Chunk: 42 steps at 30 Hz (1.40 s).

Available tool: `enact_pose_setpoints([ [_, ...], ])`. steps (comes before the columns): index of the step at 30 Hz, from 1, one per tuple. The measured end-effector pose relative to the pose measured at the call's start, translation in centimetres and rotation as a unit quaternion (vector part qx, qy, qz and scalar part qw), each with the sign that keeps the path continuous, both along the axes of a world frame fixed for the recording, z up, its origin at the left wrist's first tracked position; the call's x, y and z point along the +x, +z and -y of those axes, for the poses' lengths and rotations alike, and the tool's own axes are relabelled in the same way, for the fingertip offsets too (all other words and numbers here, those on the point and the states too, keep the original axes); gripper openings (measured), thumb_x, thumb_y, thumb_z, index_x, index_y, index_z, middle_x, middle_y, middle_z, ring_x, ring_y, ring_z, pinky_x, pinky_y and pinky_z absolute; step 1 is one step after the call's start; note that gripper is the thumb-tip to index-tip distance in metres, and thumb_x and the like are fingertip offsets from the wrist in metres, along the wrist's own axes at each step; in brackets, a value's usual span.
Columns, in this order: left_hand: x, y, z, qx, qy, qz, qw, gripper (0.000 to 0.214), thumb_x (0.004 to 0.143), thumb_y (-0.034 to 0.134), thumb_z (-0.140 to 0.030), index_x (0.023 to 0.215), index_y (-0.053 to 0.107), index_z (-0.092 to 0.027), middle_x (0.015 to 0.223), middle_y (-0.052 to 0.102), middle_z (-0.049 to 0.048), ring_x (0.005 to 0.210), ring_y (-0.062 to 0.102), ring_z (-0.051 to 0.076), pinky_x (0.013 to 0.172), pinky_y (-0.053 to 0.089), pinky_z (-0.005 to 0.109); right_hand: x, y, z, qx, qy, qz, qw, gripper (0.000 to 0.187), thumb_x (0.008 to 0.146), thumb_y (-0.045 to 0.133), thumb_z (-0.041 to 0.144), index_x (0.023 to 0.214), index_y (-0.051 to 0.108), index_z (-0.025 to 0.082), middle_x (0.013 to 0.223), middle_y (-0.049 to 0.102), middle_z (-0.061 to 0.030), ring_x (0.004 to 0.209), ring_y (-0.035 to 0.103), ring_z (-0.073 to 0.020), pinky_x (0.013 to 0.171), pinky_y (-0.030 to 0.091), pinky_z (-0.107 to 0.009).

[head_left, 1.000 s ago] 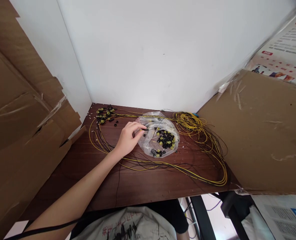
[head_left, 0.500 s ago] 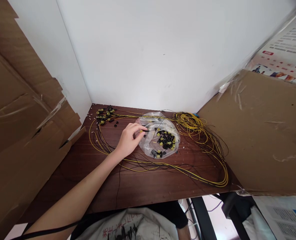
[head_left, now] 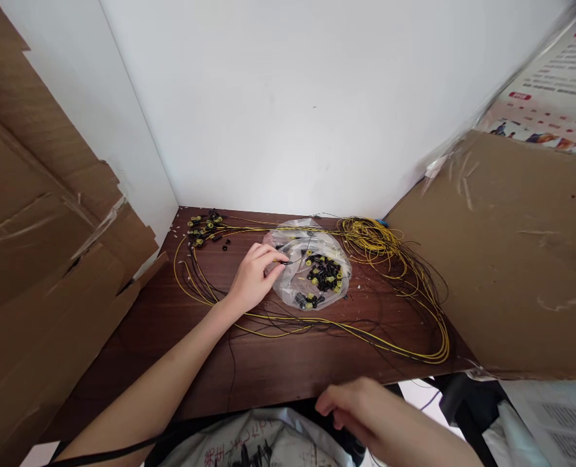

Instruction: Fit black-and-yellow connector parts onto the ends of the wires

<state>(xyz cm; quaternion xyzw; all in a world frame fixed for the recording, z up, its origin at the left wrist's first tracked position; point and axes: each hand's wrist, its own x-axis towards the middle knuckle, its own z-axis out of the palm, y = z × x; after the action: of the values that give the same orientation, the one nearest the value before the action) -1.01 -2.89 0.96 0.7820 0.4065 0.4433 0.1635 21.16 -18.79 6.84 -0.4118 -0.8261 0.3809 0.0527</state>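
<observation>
Beside the bag (head_left: 284, 287) of connectors (head_left: 323, 273), left hand (head_left: 253, 280) pinches wire (head_left: 294, 261); right hand (head_left: 366, 415), grip unclear.

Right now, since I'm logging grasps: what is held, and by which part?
The left hand pinches a thin black wire near its end, beside the plastic bag. The right hand: cannot tell.

This looks like a small work corner in a workshop. A brown tabletop (head_left: 278, 376) sits against a white wall (head_left: 292, 97), with big cardboard sheets (head_left: 49, 292) on both sides. Long yellow and black wires (head_left: 370, 239) and a clear bag (head_left: 295, 235) of tiny parts lie on it.
</observation>
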Motion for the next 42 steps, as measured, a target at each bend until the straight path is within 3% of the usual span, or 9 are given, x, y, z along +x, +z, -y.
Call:
enact_pose_setpoints([
  [1,0.0,-0.1,0.0,0.001,-0.003,-0.003,1.000,0.015,0.085,0.055,-0.017,0.093,0.068,-0.018,0.093,0.065,0.0057,0.092,0.051,0.020,0.083,0.043,0.034,-0.3,0.4,-1.3,0.007,0.006,-0.014,1.000,0.023,0.095,0.040,0.020,0.102,0.062,0.022,0.086,0.065,-0.0021,0.076,0.061,-0.0112,0.071,0.050,-0.024],
  [3,-0.1,-0.2,0.0,-0.001,-0.009,-0.007,1.000,0.015,0.087,0.054,-0.018,0.094,0.067,-0.018,0.092,0.065,0.0058,0.091,0.051,0.020,0.083,0.043,0.034,-1.2,1.1,-4.3,0.114,-0.021,-0.098,0.988,0.023,0.094,0.043,0.017,0.109,0.059,0.021,0.098,0.065,-0.0044,0.087,0.061,-0.0130,0.079,0.049,-0.026],
  [6,-0.1,-0.3,-0.1,-0.006,-0.019,-0.010,1.000,0.015,0.088,0.053,-0.021,0.094,0.067,-0.017,0.092,0.065,0.0063,0.091,0.051,0.020,0.083,0.043,0.034,-3.0,0.9,-9.5,0.263,-0.036,-0.197,0.944,0.018,0.092,0.045,0.016,0.103,0.060,0.020,0.095,0.065,-0.0049,0.088,0.059,-0.0152,0.080,0.048,-0.029],
  [9,-0.1,-0.5,-0.3,-0.021,-0.026,-0.008,0.999,0.016,0.089,0.051,-0.021,0.095,0.065,-0.017,0.094,0.065,0.0066,0.092,0.053,0.020,0.084,0.043,0.034,-4.0,-1.5,-14.2,0.365,-0.042,-0.195,0.909,0.020,0.091,0.045,0.016,0.105,0.059,0.019,0.106,0.063,-0.0088,0.101,0.055,-0.0200,0.089,0.045,-0.037],
  [12,-0.1,-0.5,-0.4,-0.039,-0.025,0.003,0.999,0.015,0.089,0.051,-0.021,0.094,0.065,-0.017,0.094,0.066,0.0060,0.092,0.055,0.019,0.085,0.044,0.034,-3.9,-4.3,-16.8,0.364,-0.027,-0.177,0.914,0.019,0.092,0.047,0.021,0.107,0.058,0.018,0.102,0.062,-0.0093,0.097,0.055,-0.0201,0.087,0.046,-0.036],
  [16,0.0,-0.3,-0.3,-0.060,-0.016,0.001,0.998,0.016,0.088,0.052,-0.024,0.093,0.066,-0.018,0.089,0.068,0.0047,0.090,0.056,0.019,0.084,0.044,0.034,-3.3,-6.0,-17.2,0.348,-0.076,-0.196,0.914,0.016,0.092,0.047,0.026,0.098,0.060,0.018,0.081,0.057,-0.0051,0.077,0.054,-0.0164,0.071,0.046,-0.029],
  [27,0.2,0.0,0.1,-0.053,-0.009,-0.009,0.999,0.016,0.086,0.056,-0.024,0.095,0.069,-0.019,0.086,0.068,0.0049,0.085,0.057,0.019,0.078,0.045,0.031,-3.3,-6.2,-17.0,0.298,-0.139,-0.209,0.921,0.018,0.088,0.056,0.031,0.077,0.059,0.017,0.072,0.055,-0.0021,0.068,0.051,-0.0141,0.063,0.042,-0.025],
  [34,0.3,0.0,-0.2,-0.101,-0.005,0.028,0.995,0.018,0.084,0.057,-0.025,0.095,0.069,-0.017,0.090,0.069,0.0056,0.079,0.060,0.016,0.072,0.046,0.028,-3.0,-5.7,-16.9,0.305,-0.113,-0.219,0.920,0.015,0.090,0.053,0.027,0.080,0.059,0.017,0.074,0.054,-0.0017,0.069,0.050,-0.0136,0.064,0.040,-0.024],
  [42,0.8,-0.1,-0.3,-0.156,0.002,0.051,0.986,0.021,0.081,0.058,-0.026,0.094,0.068,-0.014,0.082,0.070,0.0048,0.070,0.061,0.015,0.064,0.047,0.025,-2.8,-5.8,-17.1,0.301,-0.115,-0.224,0.920,0.013,0.089,0.053,0.024,0.079,0.057,0.017,0.074,0.054,-0.0015,0.068,0.050,-0.0133,0.062,0.039,-0.024],
])
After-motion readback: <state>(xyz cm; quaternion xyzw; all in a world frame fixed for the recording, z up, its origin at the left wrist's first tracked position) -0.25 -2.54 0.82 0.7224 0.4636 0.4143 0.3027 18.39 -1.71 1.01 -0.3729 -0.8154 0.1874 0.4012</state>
